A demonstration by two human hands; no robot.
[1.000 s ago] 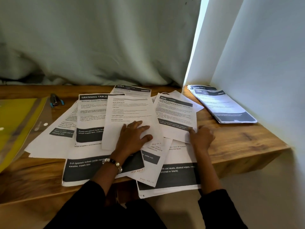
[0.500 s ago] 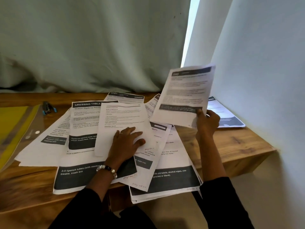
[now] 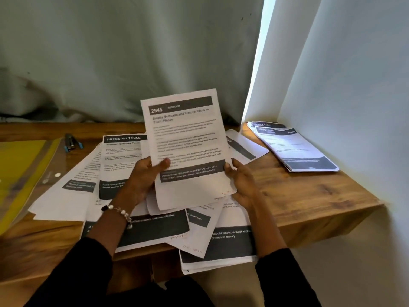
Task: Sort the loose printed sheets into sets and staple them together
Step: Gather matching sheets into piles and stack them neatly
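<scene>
I hold a small set of printed sheets (image 3: 188,140) upright above the desk; the front page is headed 2945. My left hand (image 3: 143,178) grips its left edge with the thumb on the front. My right hand (image 3: 241,182) holds the right edge lower down. At least one more sheet lies behind the front page. Beneath my hands, several loose printed sheets (image 3: 124,165) lie overlapped on the wooden desk (image 3: 309,196), some hanging over the front edge. A dark stapler with blue trim (image 3: 72,141) lies at the back left.
A neat stack of sheets (image 3: 294,149) lies at the back right by the white wall. A yellow plastic folder (image 3: 24,173) covers the desk's left side. A grey-green curtain hangs behind the desk.
The 2945 sheet was picked off the desk by my right hand, raised to the right, then brought to the centre. My left hand left the pile, lifted the sheet under it and now holds the set too.
</scene>
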